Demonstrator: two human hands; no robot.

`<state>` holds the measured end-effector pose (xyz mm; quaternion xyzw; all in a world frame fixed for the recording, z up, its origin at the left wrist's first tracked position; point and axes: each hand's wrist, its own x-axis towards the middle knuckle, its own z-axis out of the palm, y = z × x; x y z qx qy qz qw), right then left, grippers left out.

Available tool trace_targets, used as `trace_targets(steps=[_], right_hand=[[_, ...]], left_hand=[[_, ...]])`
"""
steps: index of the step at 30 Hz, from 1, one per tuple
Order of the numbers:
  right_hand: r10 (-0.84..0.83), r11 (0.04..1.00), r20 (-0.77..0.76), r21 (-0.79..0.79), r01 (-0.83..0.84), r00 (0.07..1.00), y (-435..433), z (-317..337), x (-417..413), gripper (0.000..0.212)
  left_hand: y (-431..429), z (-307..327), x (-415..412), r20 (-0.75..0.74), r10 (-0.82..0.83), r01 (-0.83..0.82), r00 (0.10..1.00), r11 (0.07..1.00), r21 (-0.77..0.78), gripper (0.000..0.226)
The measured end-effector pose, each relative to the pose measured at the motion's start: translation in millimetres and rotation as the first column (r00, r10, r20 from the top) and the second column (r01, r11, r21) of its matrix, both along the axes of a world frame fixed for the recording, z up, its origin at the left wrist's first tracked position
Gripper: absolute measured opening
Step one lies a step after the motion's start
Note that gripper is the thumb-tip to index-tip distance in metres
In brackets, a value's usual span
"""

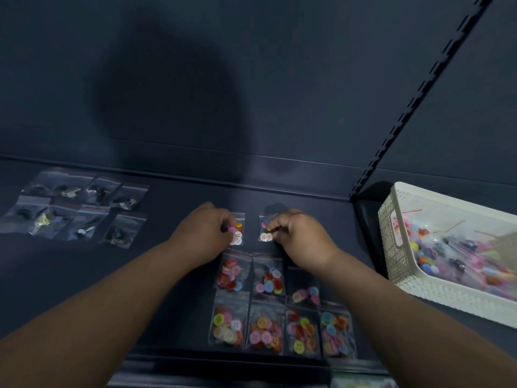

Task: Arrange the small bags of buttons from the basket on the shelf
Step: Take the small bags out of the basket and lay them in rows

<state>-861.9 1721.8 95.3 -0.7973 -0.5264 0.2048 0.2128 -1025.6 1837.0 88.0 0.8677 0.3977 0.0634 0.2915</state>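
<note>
On the shelf (pixel 173 197) a block of small bags lies at the far left (pixel 81 208), in two rows, edges overlapping. Toward the middle and front lies a second block of button bags (pixel 268 306), set in rows that run back from the front edge. At its far end are two more bags, side by side with a gap between: the left hand (pixel 205 231) rests on the left bag (pixel 237 229), the right hand (pixel 296 233) on the right bag (pixel 267 229). The basket (pixel 397 247) stands to the right, past the upright rail (pixel 419 93) (it sits tilted in view), with more bags heaped inside.
</note>
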Motion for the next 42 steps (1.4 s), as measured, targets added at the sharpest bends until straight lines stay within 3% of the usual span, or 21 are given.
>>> trace_targets(steps=[12,16,20,33,37,42], right_hand=[[0.062,0.998,-0.004,-0.021,-0.062,0.998,-3.1,1.2,-0.3,0.019],[0.056,0.998,0.003,-0.007,-0.056,0.998,2.2,3.2,-1.3,0.008],[0.069,0.997,0.017,-0.018,-0.069,0.997,3.6,1.4,-1.5,0.018],[0.020,1.000,0.068,-0.016,-0.019,0.998,1.6,-0.3,-6.7,0.015],[-0.011,0.999,0.046,0.044,0.008,0.999,-6.6,11.3,-2.0,0.018],[-0.083,0.963,0.018,0.260,0.075,0.996,-41.2,61.7,27.4,0.019]], left_hand=[[1.6,-4.0,8.4,0.010,-0.056,0.056,0.998,0.998,0.014,0.014],[0.7,-4.9,11.5,0.008,-0.057,0.057,0.998,0.998,0.032,0.016],[-0.2,-5.1,11.4,0.009,-0.056,0.055,0.998,0.998,0.035,0.017],[-6.4,2.8,9.5,-0.026,-0.044,0.044,0.999,0.999,0.019,0.014],[-7.6,9.0,11.7,0.005,-0.004,0.003,1.000,1.000,0.014,0.019],[-19.7,35.7,39.1,0.165,0.029,-0.042,0.986,0.996,0.079,0.031]])
